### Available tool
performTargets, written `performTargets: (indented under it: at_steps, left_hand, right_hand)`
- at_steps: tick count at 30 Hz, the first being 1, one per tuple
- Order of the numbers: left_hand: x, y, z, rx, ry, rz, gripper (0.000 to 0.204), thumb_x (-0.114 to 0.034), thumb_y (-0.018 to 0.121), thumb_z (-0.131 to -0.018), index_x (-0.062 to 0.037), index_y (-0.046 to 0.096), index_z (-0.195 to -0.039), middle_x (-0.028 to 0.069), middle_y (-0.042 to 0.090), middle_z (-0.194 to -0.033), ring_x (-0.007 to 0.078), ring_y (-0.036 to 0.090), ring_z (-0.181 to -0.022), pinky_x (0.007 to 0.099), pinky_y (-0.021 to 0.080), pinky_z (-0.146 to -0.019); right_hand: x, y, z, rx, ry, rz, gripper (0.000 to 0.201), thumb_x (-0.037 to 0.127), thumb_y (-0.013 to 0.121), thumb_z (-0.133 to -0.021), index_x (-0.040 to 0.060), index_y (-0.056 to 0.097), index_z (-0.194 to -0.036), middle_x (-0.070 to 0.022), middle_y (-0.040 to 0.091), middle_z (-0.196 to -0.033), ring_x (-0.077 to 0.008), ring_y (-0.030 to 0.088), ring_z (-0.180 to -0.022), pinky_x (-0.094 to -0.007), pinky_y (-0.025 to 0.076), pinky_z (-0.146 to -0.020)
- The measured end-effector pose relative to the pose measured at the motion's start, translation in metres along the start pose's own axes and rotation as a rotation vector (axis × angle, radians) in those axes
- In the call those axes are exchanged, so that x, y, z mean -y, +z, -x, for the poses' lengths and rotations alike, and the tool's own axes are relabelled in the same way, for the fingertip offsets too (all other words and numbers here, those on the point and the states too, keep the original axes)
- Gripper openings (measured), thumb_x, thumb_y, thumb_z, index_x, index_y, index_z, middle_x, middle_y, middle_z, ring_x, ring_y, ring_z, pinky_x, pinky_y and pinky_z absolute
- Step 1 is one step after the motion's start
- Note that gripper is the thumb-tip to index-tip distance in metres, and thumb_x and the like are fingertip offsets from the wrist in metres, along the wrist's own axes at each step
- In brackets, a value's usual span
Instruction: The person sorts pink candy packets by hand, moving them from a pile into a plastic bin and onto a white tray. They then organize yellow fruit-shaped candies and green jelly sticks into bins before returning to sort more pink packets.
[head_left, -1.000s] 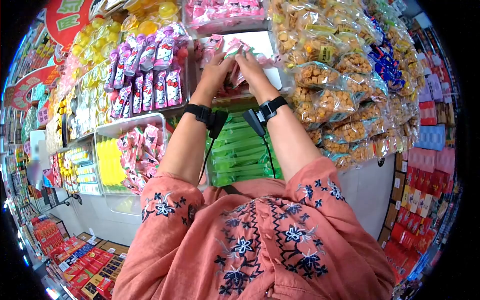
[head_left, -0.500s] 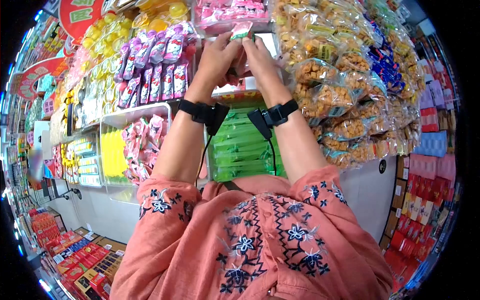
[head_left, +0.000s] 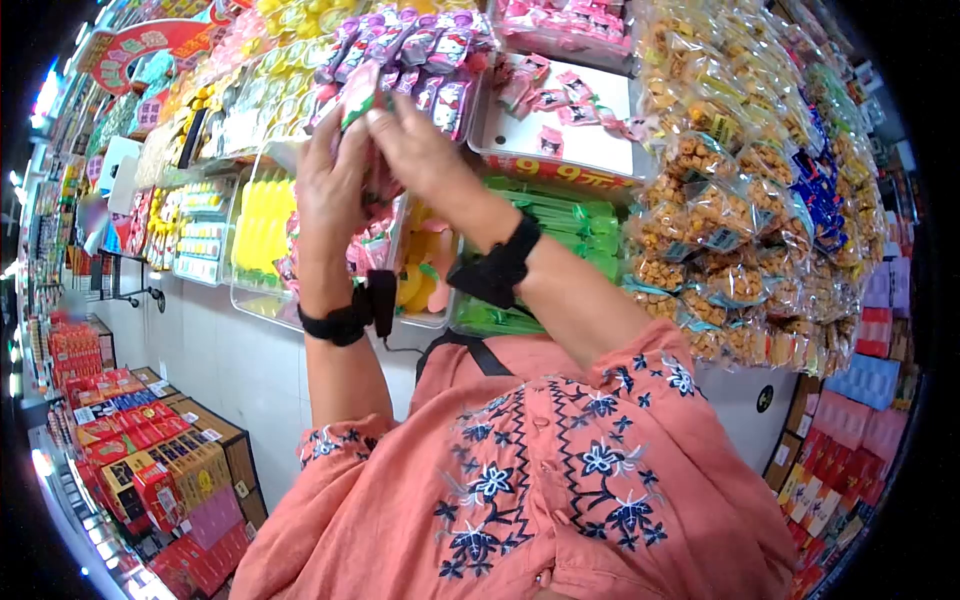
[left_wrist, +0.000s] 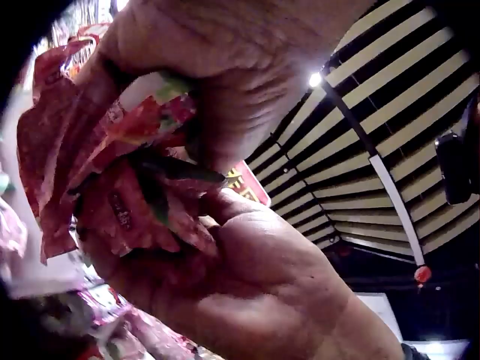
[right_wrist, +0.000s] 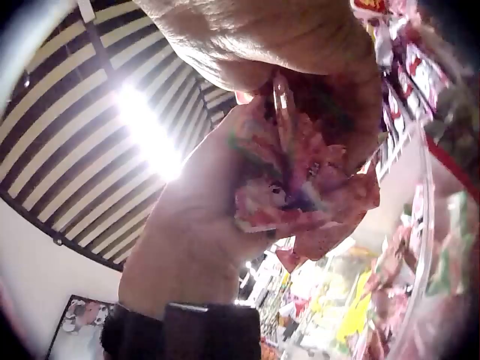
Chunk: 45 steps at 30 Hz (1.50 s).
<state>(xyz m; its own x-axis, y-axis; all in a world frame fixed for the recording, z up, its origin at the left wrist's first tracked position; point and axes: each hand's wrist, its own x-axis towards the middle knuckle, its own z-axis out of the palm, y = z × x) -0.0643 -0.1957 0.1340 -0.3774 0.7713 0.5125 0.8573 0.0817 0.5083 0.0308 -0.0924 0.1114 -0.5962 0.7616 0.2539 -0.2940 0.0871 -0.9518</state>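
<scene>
Both hands hold a bunch of small pink-and-green wrapped sweets (head_left: 362, 90) between them, over a clear plastic bin (head_left: 262, 308) of similar pink packets. The left hand (head_left: 328, 195) curls around the bunch from the left. From the other side, the right hand (head_left: 432, 165) closes in with its fingers curled over the packets. Several crumpled pink wrappers (left_wrist: 120, 214) bulge out between the two palms in the left wrist view. The right wrist view shows the bunch (right_wrist: 311, 191) cupped from above and below, the inner packets hidden by fingers.
A white-bottomed tray (head_left: 610, 145) with several pink packets stands right of the hands. Purple cartoon-print packets (head_left: 450, 50) lie behind them. Green packs (head_left: 585, 230) fill a front compartment. Bagged brown snacks (head_left: 715, 220) are heaped at the right, and red boxes (head_left: 110, 385) stand low at the left.
Both hands have lifted the bunch of sweets from the white-bottomed tray and carried it left, over the clear bin. Fewer packets cover the tray, and the view has shifted left.
</scene>
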Motion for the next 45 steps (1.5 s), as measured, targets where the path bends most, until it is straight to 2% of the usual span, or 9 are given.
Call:
performTargets:
  at_steps: [4,9,14,18,22,25,28,37,45]
  left_hand:
    - [0.042,-0.021,0.039,0.005,-0.344,-0.144,0.044,-0.032,0.056,-0.103,-0.0015,0.059,-0.135,0.0226,0.058,-0.134,0.0341,0.058,-0.115,0.0381,0.045,-0.101]
    - [0.095,-0.01,0.075,0.097,-0.227,-0.187,0.036,-0.017,0.062,-0.098,-0.005,0.059,-0.131,0.0288,0.054,-0.137,0.0449,0.053,-0.121,0.0482,0.047,-0.103]
    - [0.074,0.001,0.069,0.117,-0.24,-0.316,0.034,-0.021,0.062,-0.098,-0.0028,0.062,-0.127,0.0301,0.059,-0.129,0.0459,0.057,-0.115,0.0502,0.048,-0.099]
    - [0.043,0.009,0.039,0.016,-0.301,-0.344,0.043,-0.027,0.067,-0.095,0.0038,0.062,-0.124,0.0304,0.06,-0.124,0.0468,0.057,-0.113,0.0504,0.047,-0.096]
    - [-0.031,0.019,-0.015,0.043,-0.115,-0.18,0.047,-0.027,0.068,-0.095,0.0041,0.058,-0.128,0.0266,0.058,-0.126,0.0435,0.054,-0.117,0.0478,0.044,-0.101]
    - [-0.058,0.068,-0.051,0.096,0.062,-0.02,0.047,-0.027,0.069,-0.094,0.0028,0.058,-0.129,0.0251,0.058,-0.127,0.0398,0.056,-0.116,0.0453,0.043,-0.103]
    - [-0.092,0.13,-0.083,0.219,0.072,0.083,0.048,-0.032,0.069,-0.091,0.0006,0.06,-0.125,0.0279,0.06,-0.121,0.0435,0.056,-0.116,0.0466,0.047,-0.098]
    - [-0.035,0.33,-0.152,0.421,0.079,-0.211,0.062,-0.046,0.068,-0.085,-0.0085,0.058,-0.132,0.0291,0.052,-0.136,0.0512,0.05,-0.125,0.0564,0.045,-0.103]
    - [0.011,0.375,-0.155,0.602,0.23,-0.396,0.063,-0.057,0.057,-0.091,-0.0106,0.058,-0.134,0.0255,0.052,-0.138,0.0525,0.047,-0.129,0.0584,0.043,-0.105]
  right_hand:
    - [-0.044,0.047,0.012,0.192,0.146,0.067,0.05,0.034,0.051,-0.1,-0.004,0.049,-0.133,-0.0351,0.061,-0.117,-0.0447,0.062,-0.112,-0.0497,0.047,-0.095]
    - [-0.047,0.045,0.014,0.35,0.308,0.342,0.061,0.037,0.052,-0.095,-0.0096,0.049,-0.134,-0.04,0.056,-0.127,-0.0493,0.058,-0.118,-0.0511,0.046,-0.101]
    - [-0.035,0.023,0.011,0.31,0.242,0.064,0.047,0.033,0.058,-0.096,-0.0083,0.06,-0.119,-0.0252,0.072,-0.101,-0.0332,0.072,-0.087,-0.0416,0.055,-0.079]
    - [-0.023,-0.011,0.004,0.325,0.336,0.09,0.041,0.035,0.054,-0.102,-0.0025,0.058,-0.117,-0.0069,0.064,-0.095,-0.0118,0.061,-0.086,-0.0306,0.052,-0.074]
    - [-0.025,-0.072,0.014,0.021,0.377,-0.016,0.035,0.036,0.054,-0.102,0.0024,0.059,-0.111,-0.0033,0.063,-0.092,-0.013,0.063,-0.081,-0.0302,0.055,-0.066]
    - [-0.03,-0.111,0.028,-0.233,0.279,-0.13,0.029,0.03,0.051,-0.104,0.003,0.06,-0.099,-0.0048,0.063,-0.081,-0.0119,0.059,-0.067,-0.0283,0.049,-0.057]
    - [-0.051,-0.157,0.033,-0.358,0.276,-0.062,0.022,0.023,0.05,-0.103,0.004,0.06,-0.106,-0.0034,0.065,-0.089,-0.0136,0.065,-0.079,-0.0284,0.054,-0.062]
    - [-0.038,-0.206,0.051,-0.588,0.218,0.309,0.027,0.02,0.055,-0.096,-0.0042,0.061,-0.106,-0.0179,0.069,-0.088,-0.0265,0.067,-0.082,-0.039,0.052,-0.077]
    - [-0.047,-0.212,0.054,-0.586,0.219,0.292,0.023,0.017,0.055,-0.098,-0.004,0.061,-0.104,-0.0194,0.069,-0.095,-0.0289,0.068,-0.086,-0.0393,0.053,-0.08]
